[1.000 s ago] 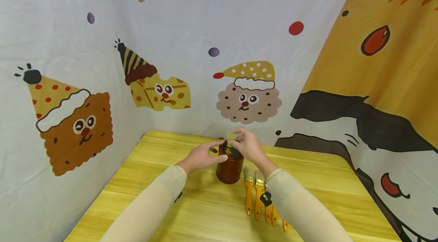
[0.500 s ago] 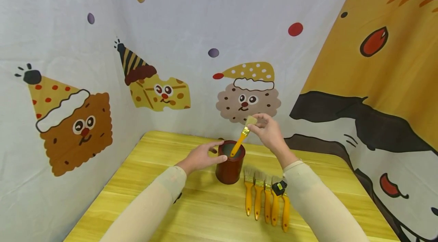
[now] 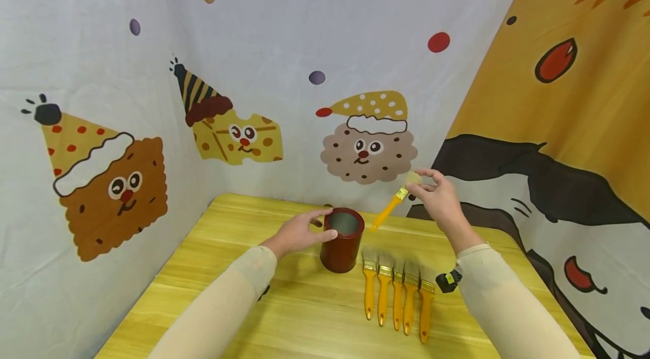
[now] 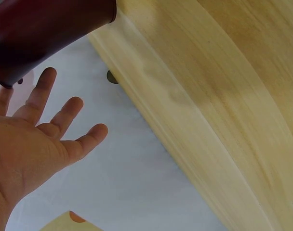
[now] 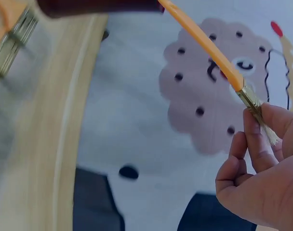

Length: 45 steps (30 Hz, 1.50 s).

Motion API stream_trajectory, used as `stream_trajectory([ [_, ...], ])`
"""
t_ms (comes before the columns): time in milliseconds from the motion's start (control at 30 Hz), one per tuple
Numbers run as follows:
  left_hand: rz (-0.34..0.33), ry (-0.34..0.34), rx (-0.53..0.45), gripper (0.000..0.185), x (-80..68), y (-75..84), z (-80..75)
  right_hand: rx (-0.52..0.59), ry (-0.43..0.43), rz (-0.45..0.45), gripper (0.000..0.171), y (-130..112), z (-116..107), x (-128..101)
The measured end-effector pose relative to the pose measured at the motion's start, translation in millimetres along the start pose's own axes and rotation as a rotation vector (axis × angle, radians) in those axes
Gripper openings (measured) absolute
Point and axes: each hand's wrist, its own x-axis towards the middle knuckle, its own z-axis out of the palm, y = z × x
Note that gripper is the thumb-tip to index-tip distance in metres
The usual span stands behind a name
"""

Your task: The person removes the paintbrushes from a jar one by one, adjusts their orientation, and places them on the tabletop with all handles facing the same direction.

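While both sleeved forearms reach forward over the yellow wooden counter (image 3: 244,297), the two hands work at different heights. Left hand (image 3: 299,232): low, resting against the left side of the dark red cup (image 3: 342,240), fingers straight and slightly spread, thumb along the rim; the left wrist view shows the fingers fanned loosely beside the cup's wall (image 4: 50,33), curled round nothing. Right hand (image 3: 438,196): raised above the counter's far right part, well clear of the cup, wrist bent upward. Its fingertips (image 5: 255,139) pinch a small brush (image 3: 393,204) at the bristle end, just past the metal ferrule. Brush: orange handle, slanting down and left, its free end hanging in the air just right of the cup's mouth without touching it. Cup: upright near the counter's middle, grey inside, nothing visible in it. Row of five brushes (image 3: 398,294): orange handles, pale bristles, laid side by side on the counter just right of and in front of the cup, bristles pointing away from the person. Small black object (image 3: 448,281): beside the right sleeve, too small to identify. Backdrop: printed cloth with cartoon biscuit figures (image 3: 368,147).
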Motion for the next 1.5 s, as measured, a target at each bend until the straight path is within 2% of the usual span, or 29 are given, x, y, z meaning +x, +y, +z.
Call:
stream_trajectory([
  [267, 0.004, -0.003, 0.022, 0.074, 2.3, -0.4, 1.5, -0.146, -0.01, 0.076, 0.073, 41, -38, -14],
  [467, 0.009, 0.013, 0.029, 0.074, 3.5, -0.7, 0.6, -0.268, -0.125, 0.097, 0.068, 70, -57, -22],
  [567, 0.012, 0.008, 0.03, 0.074, 2.6, -1.5, 1.2, -0.273, -0.189, 0.134, 0.065, 84, -65, -28],
  [733, 0.007, -0.001, 0.027, 0.075, 1.9, -1.7, 1.2, -0.197, -0.289, 0.237, 0.063, 102, -74, -38],
  [1067, 0.014, 0.002, 0.03, 0.075, 3.0, 0.0, -1.0, -0.196, -0.382, 0.323, 0.07, 149, -74, -57],
  [1267, 0.008, 0.003, 0.027, 0.075, 2.9, 1.2, -2.8, -0.187, -0.413, 0.329, 0.068, 164, -66, -62],
  [1500, 0.006, 0.0, 0.041, 0.076, 1.8, 1.2, -2.9, -0.193, -0.381, 0.366, 0.066, 173, -56, -66],
])
